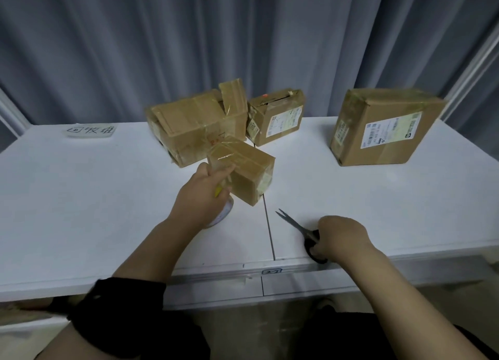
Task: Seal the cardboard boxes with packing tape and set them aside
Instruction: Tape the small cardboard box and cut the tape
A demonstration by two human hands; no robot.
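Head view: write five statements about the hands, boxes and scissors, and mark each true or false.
1. The left hand holds the small taped box. True.
2. The scissors lie untouched. False: the right hand grips their handles.
3. The scissors' blades are slightly apart. True.
4. The far-right box carries no label. False: a white shipping label is stuck on its front face.
5. A handwritten note lies at the far left of the table. True.
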